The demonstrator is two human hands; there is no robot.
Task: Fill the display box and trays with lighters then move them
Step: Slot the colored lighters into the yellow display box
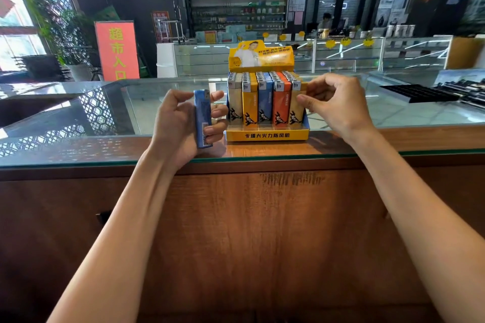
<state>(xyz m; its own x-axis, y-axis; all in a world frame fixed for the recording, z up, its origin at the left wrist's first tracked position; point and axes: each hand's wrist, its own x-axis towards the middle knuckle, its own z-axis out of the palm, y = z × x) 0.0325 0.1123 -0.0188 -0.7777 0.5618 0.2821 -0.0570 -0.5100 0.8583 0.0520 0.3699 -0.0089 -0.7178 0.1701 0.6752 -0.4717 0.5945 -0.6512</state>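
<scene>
A yellow display box point(266, 135) stands on the glass counter, packed with rows of upright lighters in beige, yellow, blue and orange. The front row of lighters point(265, 105) shows black animal logos. My left hand point(178, 126) holds a blue lighter point(202, 118) upright just left of the box, fingers curled round it. My right hand point(334, 105) is at the box's right side, thumb and curled fingers touching the rightmost beige lighter point(296, 107) in the front row.
The glass counter top point(105, 118) has a wooden front edge near me. A black tray point(417, 93) and dark items lie at the far right. An orange sign point(116, 51) and glass showcases stand behind the counter.
</scene>
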